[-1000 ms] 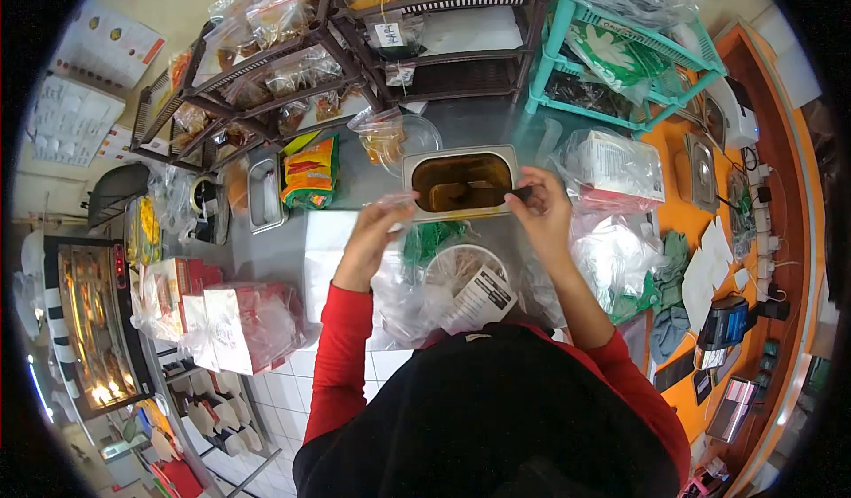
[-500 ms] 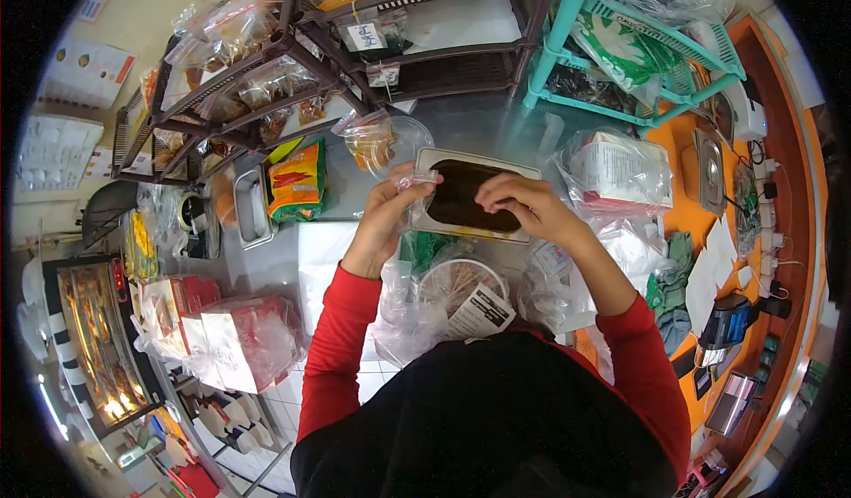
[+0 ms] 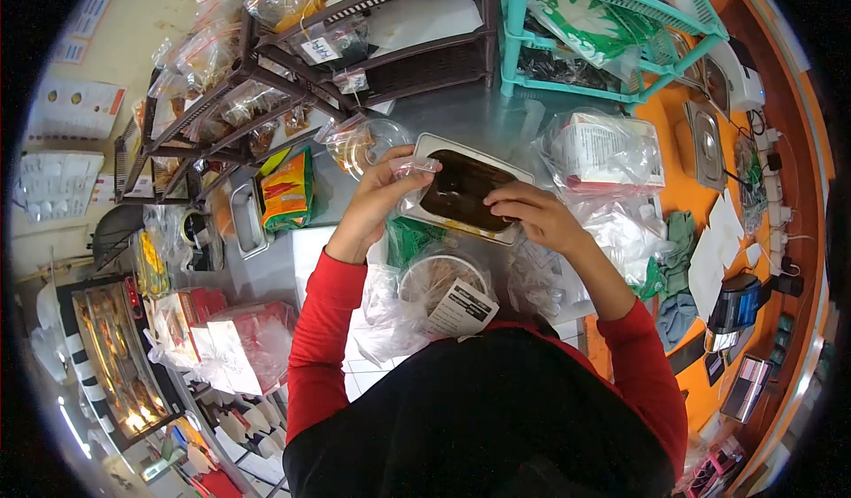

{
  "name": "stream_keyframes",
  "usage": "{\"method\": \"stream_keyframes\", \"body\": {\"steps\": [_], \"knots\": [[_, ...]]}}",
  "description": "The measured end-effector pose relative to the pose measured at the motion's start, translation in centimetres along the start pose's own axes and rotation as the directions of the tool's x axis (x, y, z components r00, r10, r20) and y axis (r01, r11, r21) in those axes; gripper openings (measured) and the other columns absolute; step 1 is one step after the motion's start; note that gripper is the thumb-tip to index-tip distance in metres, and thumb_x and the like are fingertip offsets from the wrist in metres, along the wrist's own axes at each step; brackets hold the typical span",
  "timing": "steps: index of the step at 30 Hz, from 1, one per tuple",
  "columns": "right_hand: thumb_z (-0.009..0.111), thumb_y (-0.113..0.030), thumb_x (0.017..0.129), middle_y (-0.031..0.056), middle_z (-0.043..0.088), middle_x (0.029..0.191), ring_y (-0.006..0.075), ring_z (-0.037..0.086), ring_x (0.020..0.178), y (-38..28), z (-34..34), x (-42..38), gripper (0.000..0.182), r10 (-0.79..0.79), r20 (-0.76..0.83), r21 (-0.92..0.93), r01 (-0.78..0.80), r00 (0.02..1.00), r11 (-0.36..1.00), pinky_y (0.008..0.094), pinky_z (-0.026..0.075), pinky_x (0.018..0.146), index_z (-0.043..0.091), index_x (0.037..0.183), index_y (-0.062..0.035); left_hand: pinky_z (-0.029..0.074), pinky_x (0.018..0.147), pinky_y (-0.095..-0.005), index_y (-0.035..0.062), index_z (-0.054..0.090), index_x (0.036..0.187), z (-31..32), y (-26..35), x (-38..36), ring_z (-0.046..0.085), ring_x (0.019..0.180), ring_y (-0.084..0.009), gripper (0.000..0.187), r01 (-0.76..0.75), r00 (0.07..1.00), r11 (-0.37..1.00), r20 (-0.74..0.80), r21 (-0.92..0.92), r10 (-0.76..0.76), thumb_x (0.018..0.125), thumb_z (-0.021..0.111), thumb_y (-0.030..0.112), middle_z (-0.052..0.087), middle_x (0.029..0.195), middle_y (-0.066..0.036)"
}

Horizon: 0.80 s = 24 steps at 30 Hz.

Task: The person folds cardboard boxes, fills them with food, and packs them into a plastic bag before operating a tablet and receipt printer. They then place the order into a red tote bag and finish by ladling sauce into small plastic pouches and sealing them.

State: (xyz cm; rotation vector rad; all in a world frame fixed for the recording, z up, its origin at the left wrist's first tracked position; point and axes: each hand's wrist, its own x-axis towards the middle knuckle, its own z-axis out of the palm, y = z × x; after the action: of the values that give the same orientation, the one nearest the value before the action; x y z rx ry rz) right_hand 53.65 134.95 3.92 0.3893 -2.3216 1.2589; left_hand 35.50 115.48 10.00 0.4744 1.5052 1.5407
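Observation:
A metal tray (image 3: 523, 175) holding dark brown liquid (image 3: 461, 188) sits in front of me. At its left side my left hand (image 3: 383, 198) is closed on a small clear zip bag (image 3: 417, 172), thumb and fingers pinching its top edge. My right hand (image 3: 530, 214) is at the tray's right part, its fingers bent together near the liquid; whether they hold something is too small to tell. Below the tray is a round white tub (image 3: 445, 276) wrapped in clear plastic, with a printed label (image 3: 463, 310) on it.
Dark brown racks (image 3: 425, 68) with filled bags stand behind, beside a turquoise rack (image 3: 567, 86). An orange and green packet (image 3: 288, 192) and a small metal tray (image 3: 249, 219) lie left. Plastic-wrapped boxes (image 3: 612, 152) stand right; a clear round container (image 3: 372, 143) is behind my left hand.
The whole view has shifted and tilted slightly. My right hand has moved toward the tray's right edge, exposing more of the dark liquid. My left hand still pinches the bag.

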Motion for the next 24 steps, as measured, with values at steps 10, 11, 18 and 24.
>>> {"method": "stream_keyframes", "body": {"steps": [10,11,18,24], "knots": [[0.043,-0.020,0.099,0.0152,0.064,0.095,0.0202,0.063,0.083,-1.2,3.3,-6.0,0.027,0.710,-0.517,0.584,-0.409,0.478,0.701,0.0309,0.050,0.077,0.056,0.098,0.0042,0.041,0.088,-0.0244,-0.0029,0.066,0.101,3.4,0.1,1.1,0.055,0.101,-0.0127,0.023,0.038,0.999,0.993,-0.025,-0.109,-0.041,0.083,0.064,0.012,0.048,0.114,-0.003],[0.044,-0.020,0.098,0.0152,0.064,0.094,0.0208,0.064,0.082,-1.2,3.5,-6.1,0.027,0.753,-0.506,0.650,-0.389,0.420,0.653,0.0308,0.050,0.077,0.056,0.098,0.0040,0.041,0.088,-0.0245,-0.0035,0.065,0.103,3.7,-0.4,1.0,0.055,0.101,-0.0126,0.024,0.004,1.000,0.999,-0.024,-0.053,-0.005,0.083,0.064,0.012,0.050,0.114,-0.003],[0.045,-0.019,0.097,0.0207,0.064,0.094,0.0275,0.065,0.082,-1.3,4.2,-6.9,0.025,0.916,-0.372,0.917,-0.095,0.150,0.388,0.0347,0.054,0.077,0.054,0.096,0.0041,0.041,0.089,-0.0249,0.0001,0.060,0.111,3.5,-0.4,-0.2,0.057,0.102,-0.0150,0.028,0.019,0.999,0.999,-0.040,-0.050,-0.021,0.086,0.062,0.012,0.062,0.115,-0.008],[0.044,-0.019,0.097,0.0204,0.063,0.094,0.0310,0.065,0.083,-1.9,4.5,-4.5,0.023,0.917,-0.354,0.932,-0.007,0.183,0.362,0.0381,0.055,0.077,0.050,0.098,0.0024,0.036,0.097,-0.0357,0.0004,0.062,0.111,-0.7,0.1,-2.7,0.051,0.112,-0.0168,0.031,0.100,0.991,0.976,-0.063,-0.194,-0.114,0.087,0.061,0.020,0.059,0.120,-0.009]]}}
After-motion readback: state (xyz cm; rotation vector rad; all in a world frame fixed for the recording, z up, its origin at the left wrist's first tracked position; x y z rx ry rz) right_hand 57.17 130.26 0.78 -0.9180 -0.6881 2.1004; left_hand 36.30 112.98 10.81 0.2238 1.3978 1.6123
